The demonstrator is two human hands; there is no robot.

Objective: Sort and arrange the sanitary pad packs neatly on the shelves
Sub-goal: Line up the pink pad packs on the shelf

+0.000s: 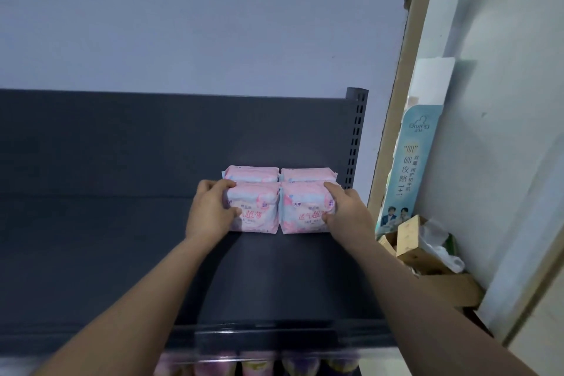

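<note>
On the top shelf [91, 253], dark grey, seen from my remote station.

- Left hand [210, 210]: clamped on the front-left pack [256, 207]. The fingers curl over its top left corner and the thumb presses on its face.
- Front-left pack: upright, pink and white with red lettering. It stands side by side with the front-right pack [302, 207], the two touching.
- Behind them: a rear-left pack [251, 173] and a rear-right pack [306, 174], of which I see only the tops (so I read a two-by-two block, set toward the shelf's right end).
- Below the shelf lip: lower packs [259, 365], too blurred for me to read.
- Right hand [348, 210]: grips the front-right pack at its outer edge, fingers over the top, thumb low on the face.
- Hands apart, one pack in each, with the two front packs between them.
- Just right of the block: the rack's slotted upright [355, 137].
- Further right: a pale blue display card [406, 162] stands by the wall, with cardboard boxes [409, 238] at its foot.
</note>
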